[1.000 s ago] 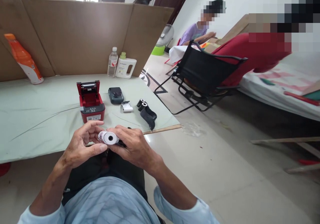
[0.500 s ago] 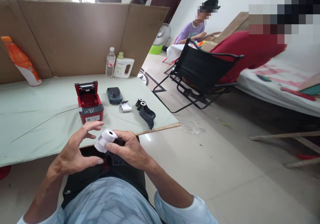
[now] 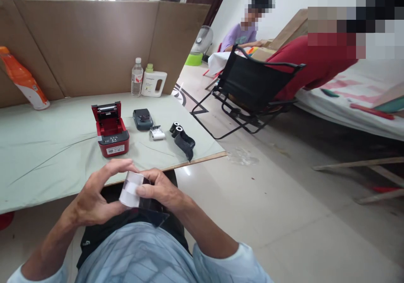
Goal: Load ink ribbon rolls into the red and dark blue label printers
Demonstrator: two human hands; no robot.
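Above my lap, just in front of the table edge, is a white paper roll (image 3: pixel 131 190) with a dark, glossy strip hanging from it. My right hand (image 3: pixel 160 189) grips the roll from the right, its thumb pressed on the white face. On the other side, my left hand (image 3: pixel 97 192) curls around it, fingers at the top edge and thumb at the lower edge. Beyond my hands a small red printer (image 3: pixel 113 138) stands on the table with its lid raised. A dark grey small device (image 3: pixel 143 119) lies right of the printer, beside a small white paper roll (image 3: pixel 157 133).
Black film rolls (image 3: pixel 183 140) lie near the right end of the table (image 3: pixel 57 161). Along the cardboard screen (image 3: pixel 104 51) stand a water bottle (image 3: pixel 136 79), a white jug (image 3: pixel 153 83) and a leaning orange bottle (image 3: pixel 23 79). A person in red sits on a black folding chair (image 3: pixel 249 87).
The white roll has turned so its side faces me, and its dark strip now hangs out lower. My left hand has closed in from beside the roll to touch it.
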